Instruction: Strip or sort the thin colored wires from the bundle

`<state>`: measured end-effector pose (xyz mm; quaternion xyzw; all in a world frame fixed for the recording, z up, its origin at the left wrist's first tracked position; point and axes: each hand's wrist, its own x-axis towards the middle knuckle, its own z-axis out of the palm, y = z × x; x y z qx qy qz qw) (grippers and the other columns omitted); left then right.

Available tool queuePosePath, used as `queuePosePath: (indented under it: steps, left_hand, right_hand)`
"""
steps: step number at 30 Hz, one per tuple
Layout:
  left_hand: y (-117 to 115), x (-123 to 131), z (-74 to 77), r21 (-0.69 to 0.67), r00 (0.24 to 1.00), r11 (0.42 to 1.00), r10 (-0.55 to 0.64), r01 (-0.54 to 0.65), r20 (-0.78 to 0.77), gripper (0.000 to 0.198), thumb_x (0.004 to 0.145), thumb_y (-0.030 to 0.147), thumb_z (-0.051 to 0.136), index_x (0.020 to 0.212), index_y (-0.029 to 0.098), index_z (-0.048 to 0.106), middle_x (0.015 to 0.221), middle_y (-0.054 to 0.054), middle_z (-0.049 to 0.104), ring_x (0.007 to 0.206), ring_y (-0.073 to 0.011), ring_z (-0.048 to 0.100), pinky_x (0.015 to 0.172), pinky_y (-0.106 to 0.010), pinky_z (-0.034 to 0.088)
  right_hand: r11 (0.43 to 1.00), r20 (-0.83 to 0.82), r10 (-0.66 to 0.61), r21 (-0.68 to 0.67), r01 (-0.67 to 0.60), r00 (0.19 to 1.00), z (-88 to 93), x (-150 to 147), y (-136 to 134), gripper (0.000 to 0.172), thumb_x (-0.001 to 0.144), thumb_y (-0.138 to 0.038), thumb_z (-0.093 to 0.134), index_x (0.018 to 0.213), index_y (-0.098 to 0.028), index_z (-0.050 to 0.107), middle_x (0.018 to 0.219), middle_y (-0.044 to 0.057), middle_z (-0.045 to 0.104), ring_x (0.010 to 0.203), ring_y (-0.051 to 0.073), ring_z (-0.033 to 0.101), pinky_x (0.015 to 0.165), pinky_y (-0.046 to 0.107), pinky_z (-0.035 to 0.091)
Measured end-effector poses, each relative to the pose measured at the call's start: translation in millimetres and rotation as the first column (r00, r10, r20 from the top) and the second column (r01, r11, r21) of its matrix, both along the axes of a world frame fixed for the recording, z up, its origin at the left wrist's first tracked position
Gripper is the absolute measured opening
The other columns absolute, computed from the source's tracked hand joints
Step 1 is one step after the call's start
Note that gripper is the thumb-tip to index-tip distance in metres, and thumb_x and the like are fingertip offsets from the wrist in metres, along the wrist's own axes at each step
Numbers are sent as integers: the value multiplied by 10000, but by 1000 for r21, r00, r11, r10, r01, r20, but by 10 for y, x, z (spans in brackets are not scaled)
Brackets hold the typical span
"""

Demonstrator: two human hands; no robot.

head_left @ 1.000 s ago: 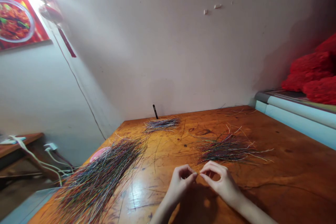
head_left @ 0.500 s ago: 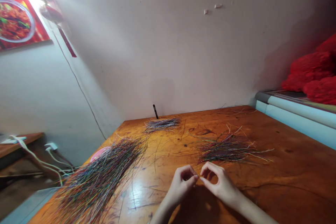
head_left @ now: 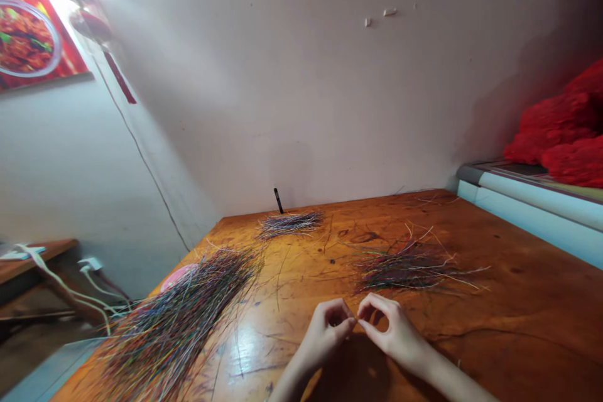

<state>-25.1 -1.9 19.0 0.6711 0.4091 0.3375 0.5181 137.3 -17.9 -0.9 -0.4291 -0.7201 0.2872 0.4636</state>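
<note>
Both hands, the left hand (head_left: pixel 325 334) and the right hand (head_left: pixel 394 330), are raised and curled above the near edge of a varnished wooden table (head_left: pixel 509 320). Their thumbs and forefingers (head_left: pixel 352 321) come together near the middle of that edge; whether a fine strand is pinched between them is too small to tell. Just beyond the right hand, toward the far edge, lies a loose pile of thin coloured wires (head_left: pixel 405 270). Along the left edge spreads a much larger heap of multicoloured wires (head_left: pixel 179 320), partly over a pink disc (head_left: pixel 178 276). A small, neat bundle of wires (head_left: pixel 291 223) sits at the far edge, just below a black stick (head_left: pixel 279 200) leaning upright against the wall (head_left: pixel 301 88). Stray strands (head_left: pixel 280 282) lie between the piles. Beyond the right edge stands a pale blue chest freezer (head_left: pixel 532 201) bearing red fluffy material (head_left: pixel 560 125).
</note>
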Motion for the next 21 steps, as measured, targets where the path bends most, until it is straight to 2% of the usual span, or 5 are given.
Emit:
queuePosePath:
  steps: [8, 14, 18, 21]
  left_hand:
    - [-17, 15, 47, 1, 999, 1000, -2, 2, -33, 266, 710, 336, 607, 563, 138, 507, 493, 36, 464, 498, -82, 393, 485, -196, 267]
    - [14, 9, -3, -6, 999, 1000, -1, 1, -46, 257, 711, 327, 604, 573, 135, 503, 517, 40, 458, 515, -82, 388, 491, -195, 260]
    - [24, 11, -30, 3, 998, 1000, 18, -18, -53, 264, 712, 316, 605, 562, 135, 486, 516, 47, 438, 518, -79, 377, 495, -195, 261]
    - [14, 17, -18, 32, 998, 999, 12, -11, -56, 253, 730, 313, 589, 579, 131, 500, 533, 43, 443, 534, -81, 377, 502, -195, 266]
  right_hand:
    - [1000, 13, -1, 11, 1, 1000, 5, -3, -4, 73, 746, -142, 518, 698, -183, 555, 689, 11, 602, 637, 140, 568, 608, 235, 433]
    - [1000, 3, 3, 7, -3, 1000, 11, -2, -4, 61, 756, -161, 520, 717, -176, 564, 694, 8, 600, 634, 132, 563, 614, 225, 427]
    - [998, -19, -10, -62, 9, 1000, -6, -7, 1, 79, 782, -219, 515, 732, -174, 556, 684, 5, 604, 626, 129, 561, 582, 211, 414]
    - [991, -8, -25, -130, 24, 1000, -19, -8, 6, 160, 808, -280, 496, 700, -173, 546, 641, -3, 591, 593, 124, 540, 540, 204, 386]
